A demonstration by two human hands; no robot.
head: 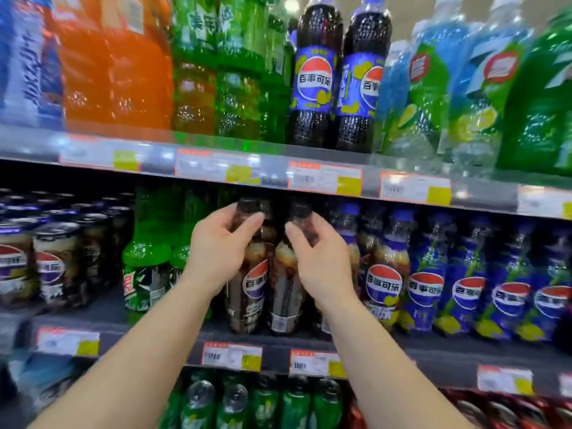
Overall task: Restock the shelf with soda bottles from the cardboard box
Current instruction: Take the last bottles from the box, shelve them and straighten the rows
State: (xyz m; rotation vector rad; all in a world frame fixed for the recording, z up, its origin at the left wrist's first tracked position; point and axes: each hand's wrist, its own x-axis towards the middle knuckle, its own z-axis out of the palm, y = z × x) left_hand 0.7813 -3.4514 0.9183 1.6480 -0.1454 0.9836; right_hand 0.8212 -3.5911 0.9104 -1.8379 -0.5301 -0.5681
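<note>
Two dark cola bottles with black caps stand side by side at the front of the middle shelf [309, 340]. My left hand [221, 246] is wrapped around the neck of the left cola bottle [250, 292]. My right hand [320, 258] grips the neck of the right cola bottle [284, 292]. Both bottles are upright, with their bases on or just above the shelf board. The cardboard box is out of view.
Blue-label cola bottles [383, 274] fill the shelf to the right, green bottles [145, 264] and cola cans [58, 261] to the left. Large bottles [315, 75] crowd the upper shelf. Green bottles [263, 404] sit on the shelf below. Price tags line the shelf edges.
</note>
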